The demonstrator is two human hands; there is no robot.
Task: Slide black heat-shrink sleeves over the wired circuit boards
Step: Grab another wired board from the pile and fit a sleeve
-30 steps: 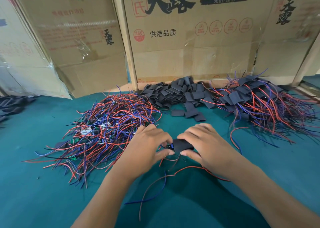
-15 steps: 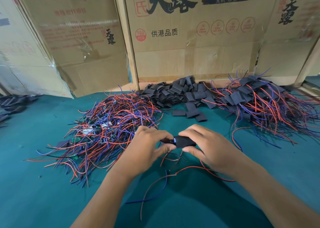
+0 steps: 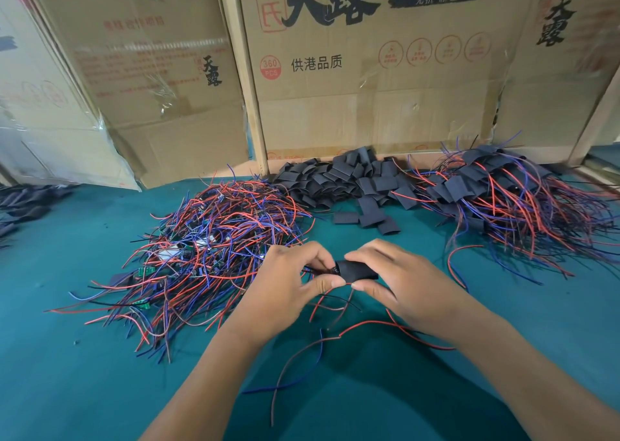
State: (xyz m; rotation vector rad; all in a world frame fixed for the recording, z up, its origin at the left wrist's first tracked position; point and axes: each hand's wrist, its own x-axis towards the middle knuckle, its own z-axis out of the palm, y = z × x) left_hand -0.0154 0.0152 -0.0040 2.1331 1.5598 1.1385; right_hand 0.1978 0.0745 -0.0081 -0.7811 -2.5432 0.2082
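Observation:
Above the green table, my right hand (image 3: 399,283) pinches a black heat-shrink sleeve (image 3: 357,270) between thumb and fingers. My left hand (image 3: 288,286) pinches the end of a wired circuit board (image 3: 327,270) at the sleeve's left mouth; the board is mostly hidden by fingers and sleeve. Its red, blue and black wires (image 3: 335,336) trail down onto the table. A heap of bare wired boards (image 3: 208,249) lies to the left, loose sleeves (image 3: 349,182) are piled at the back, and sleeved boards (image 3: 496,195) lie at the right.
Cardboard boxes (image 3: 369,71) stand along the back edge of the green table (image 3: 84,373). More dark sleeves (image 3: 23,202) lie at the far left edge. A wooden post (image 3: 248,88) rises between the boxes.
Both hands have lifted slightly away from me with the sleeve and board. The sleeve sits a little further over the board; my left fingers now pinch closer to its mouth.

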